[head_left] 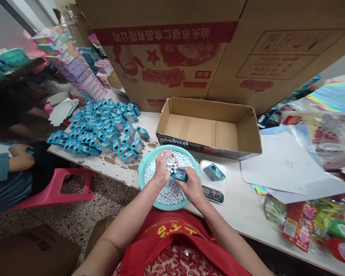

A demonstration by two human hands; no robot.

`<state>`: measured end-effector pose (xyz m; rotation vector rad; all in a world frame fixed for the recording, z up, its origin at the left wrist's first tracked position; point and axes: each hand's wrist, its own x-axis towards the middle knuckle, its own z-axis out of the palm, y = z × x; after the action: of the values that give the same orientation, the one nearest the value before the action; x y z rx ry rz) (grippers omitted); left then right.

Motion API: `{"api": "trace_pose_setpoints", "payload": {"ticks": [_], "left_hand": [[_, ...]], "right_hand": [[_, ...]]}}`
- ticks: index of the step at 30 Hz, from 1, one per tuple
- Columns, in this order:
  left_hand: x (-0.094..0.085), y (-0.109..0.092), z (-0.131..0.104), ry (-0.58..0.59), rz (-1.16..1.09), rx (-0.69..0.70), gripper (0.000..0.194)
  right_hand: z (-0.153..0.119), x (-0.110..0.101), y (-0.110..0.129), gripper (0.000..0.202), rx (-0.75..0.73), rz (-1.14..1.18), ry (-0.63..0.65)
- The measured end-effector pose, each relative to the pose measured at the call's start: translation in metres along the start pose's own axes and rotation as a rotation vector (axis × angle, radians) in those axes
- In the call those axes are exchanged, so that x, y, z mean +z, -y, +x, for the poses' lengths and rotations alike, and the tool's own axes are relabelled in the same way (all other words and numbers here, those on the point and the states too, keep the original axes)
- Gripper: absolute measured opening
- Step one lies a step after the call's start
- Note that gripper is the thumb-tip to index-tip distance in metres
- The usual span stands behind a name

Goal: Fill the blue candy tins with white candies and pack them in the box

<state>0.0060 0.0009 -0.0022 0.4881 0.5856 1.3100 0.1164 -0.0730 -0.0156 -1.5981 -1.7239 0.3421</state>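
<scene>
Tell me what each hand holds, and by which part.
The right hand holds a small blue box by its end nearest the palm, thumb and fingers on opposite sides. The left hand cups loose white pellets.

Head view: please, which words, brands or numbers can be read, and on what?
"汕头市福仁食品有限公司", upside down: large carton.
"sishui", first letter uncertain: open cardboard box.
Too small or blurred: smaller carton print, small blue boxes, scale.
Red apron: yellow characters, unclear.
</scene>
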Motion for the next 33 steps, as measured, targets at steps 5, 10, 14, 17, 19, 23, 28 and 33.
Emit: {"api": "trace_pose_setpoints", "payload": {"ticks": [5, 10, 14, 17, 19, 23, 28, 33], "left_hand": [[0.004, -0.003, -0.001, -0.032, 0.027, 0.023, 0.031], [0.005, -0.003, -0.001, -0.024, 0.081, 0.033, 0.025], [0.005, 0.000, 0.000, -0.039, 0.106, 0.021, 0.029], [0.005, 0.001, -0.001, -0.032, 0.125, 0.032, 0.031], [0.005, 0.001, -0.001, -0.007, 0.130, 0.067, 0.029], [0.005, 0.003, 0.001, 0.006, 0.138, 0.158, 0.027], [0.006, 0.005, 0.002, 0.011, 0.123, 0.114, 0.026], [0.006, 0.001, 0.000, 0.007, 0.161, 0.163, 0.026]], "right_hand": [[0.002, -0.003, 0.000, 0.030, 0.059, 0.017, -0.016], [0.004, -0.004, 0.000, 0.030, 0.119, 0.068, -0.007], [0.005, -0.003, -0.001, 0.030, 0.140, 0.055, -0.035], [0.005, -0.004, 0.000, 0.031, 0.121, 0.050, -0.033], [0.005, -0.006, 0.001, 0.030, 0.093, 0.054, -0.032], [0.008, -0.009, 0.001, 0.029, 0.074, 0.099, -0.037], [0.012, -0.006, -0.001, 0.032, 0.156, 0.146, -0.019], [0.014, 0.000, 0.001, 0.033, 0.190, 0.208, -0.018]]}}
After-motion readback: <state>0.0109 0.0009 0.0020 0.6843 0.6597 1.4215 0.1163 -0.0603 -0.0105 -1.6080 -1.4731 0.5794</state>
